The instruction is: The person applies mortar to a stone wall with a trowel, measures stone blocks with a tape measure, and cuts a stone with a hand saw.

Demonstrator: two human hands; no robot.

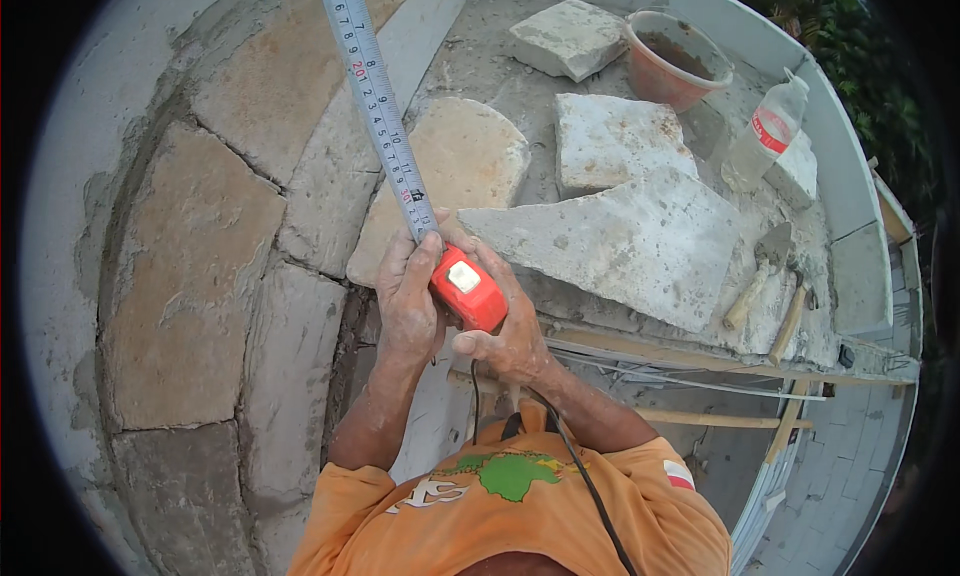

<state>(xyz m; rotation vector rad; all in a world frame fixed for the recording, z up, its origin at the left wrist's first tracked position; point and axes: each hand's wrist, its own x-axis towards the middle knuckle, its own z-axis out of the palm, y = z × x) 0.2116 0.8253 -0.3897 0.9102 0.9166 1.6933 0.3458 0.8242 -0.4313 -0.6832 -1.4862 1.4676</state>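
A red tape measure (478, 298) with a pale square on its case sits between my two hands in front of my chest. Its metal blade (376, 104) runs out up and to the left, over the stone slabs. My left hand (405, 294) pinches the blade close to the case, thumb on top. My right hand (505, 321) wraps round the case from the right side. Just beyond my hands lie a rounded beige slab (455, 151) and a pointed grey-white slab (630, 246).
Flat stones (190, 286) are set along the left wall. A squarish slab (620, 136), a reddish bucket (665, 76), a plastic bottle (765, 131), a trowel (760, 266) and a wooden-handled tool (790, 324) stand or lie on the right. The ledge drops off nearer me, with wooden beams (700, 418) below.
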